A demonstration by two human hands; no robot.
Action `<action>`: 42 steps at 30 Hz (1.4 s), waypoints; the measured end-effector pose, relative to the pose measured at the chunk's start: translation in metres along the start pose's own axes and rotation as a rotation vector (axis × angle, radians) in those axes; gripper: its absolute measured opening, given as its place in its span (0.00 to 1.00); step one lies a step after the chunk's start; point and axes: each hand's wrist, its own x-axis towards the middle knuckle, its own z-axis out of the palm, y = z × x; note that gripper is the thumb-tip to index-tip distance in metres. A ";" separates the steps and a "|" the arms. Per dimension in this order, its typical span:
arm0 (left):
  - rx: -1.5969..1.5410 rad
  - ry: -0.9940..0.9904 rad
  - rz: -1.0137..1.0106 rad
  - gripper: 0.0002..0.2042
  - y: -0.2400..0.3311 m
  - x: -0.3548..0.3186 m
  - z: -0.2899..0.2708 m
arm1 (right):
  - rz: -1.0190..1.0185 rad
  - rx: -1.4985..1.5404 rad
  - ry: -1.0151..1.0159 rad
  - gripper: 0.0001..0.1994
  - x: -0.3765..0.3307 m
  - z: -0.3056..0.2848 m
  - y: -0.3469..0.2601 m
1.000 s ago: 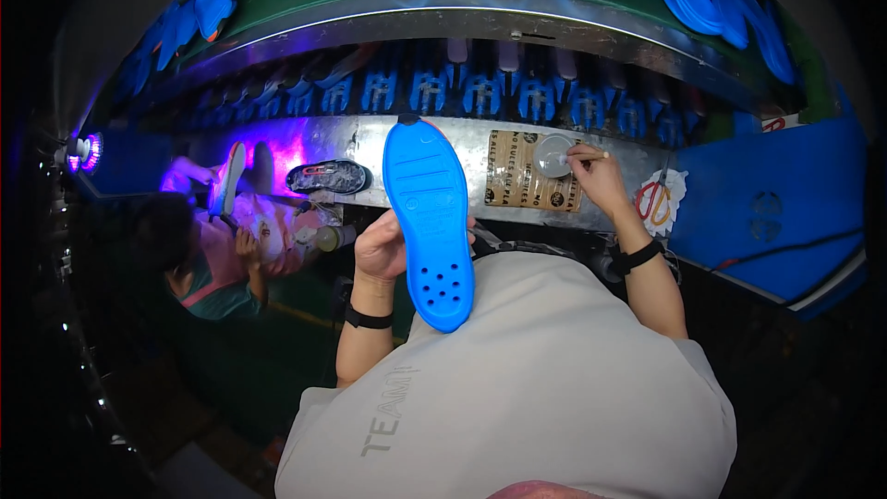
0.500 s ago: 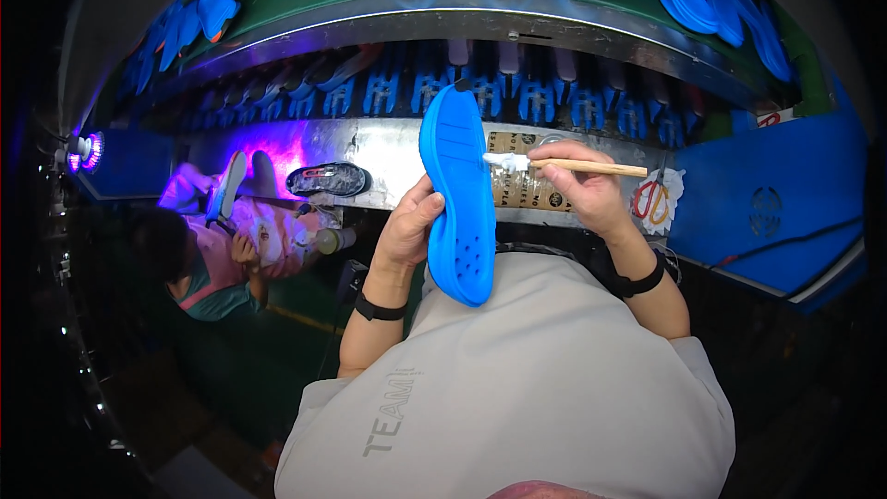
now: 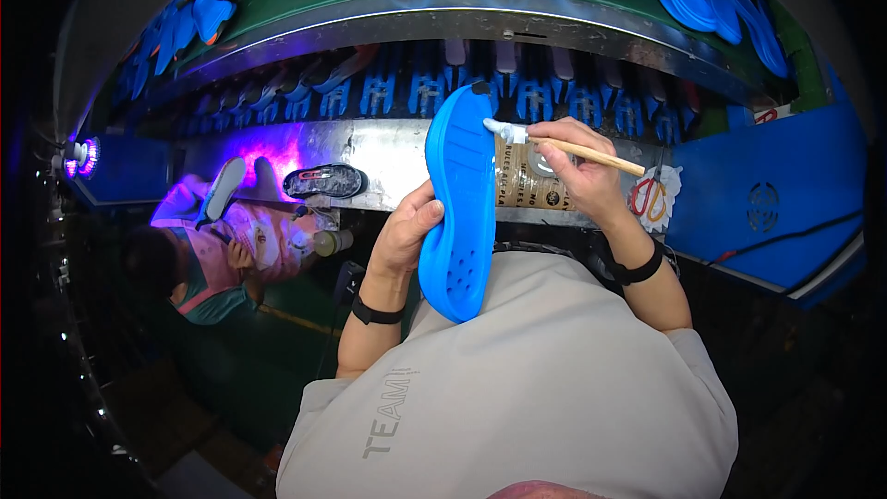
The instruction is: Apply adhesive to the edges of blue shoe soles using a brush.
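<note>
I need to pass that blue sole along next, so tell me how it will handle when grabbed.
The blue sole probably feels light: the left hand alone holds it upright by one edge. It looks fairly stiff, standing straight without drooping. Its rim may be wet where the brush in the right hand touches it, so possibly slippery there.

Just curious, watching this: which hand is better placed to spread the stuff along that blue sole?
The right hand, probably. Its fingers already grip the brush, whose white tip touches the blue sole near the top edge. The left hand is busy gripping the sole's side, holding it upright.
</note>
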 end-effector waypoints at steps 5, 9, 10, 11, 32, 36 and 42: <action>0.026 0.000 0.040 0.34 0.004 0.005 -0.001 | -0.058 0.003 -0.152 0.08 -0.001 -0.008 -0.004; 0.026 0.000 0.049 0.37 0.005 0.005 0.001 | 0.028 0.073 -0.273 0.08 0.003 -0.015 -0.016; 0.033 -0.001 0.049 0.37 0.005 0.006 0.003 | 0.027 0.080 -0.262 0.08 0.004 -0.016 -0.016; 0.033 -0.002 0.046 0.37 0.006 0.006 0.004 | 0.029 0.081 -0.260 0.08 0.006 -0.016 -0.015; 0.017 0.114 0.136 0.35 0.015 0.011 0.018 | -0.148 0.148 -0.389 0.06 -0.003 -0.029 -0.036; -0.169 0.143 0.104 0.30 0.015 0.010 0.022 | -0.154 0.207 -0.363 0.08 -0.006 -0.029 -0.038; -0.629 -0.154 0.074 0.35 0.020 0.010 0.025 | -0.068 0.589 -0.195 0.12 -0.019 -0.036 -0.036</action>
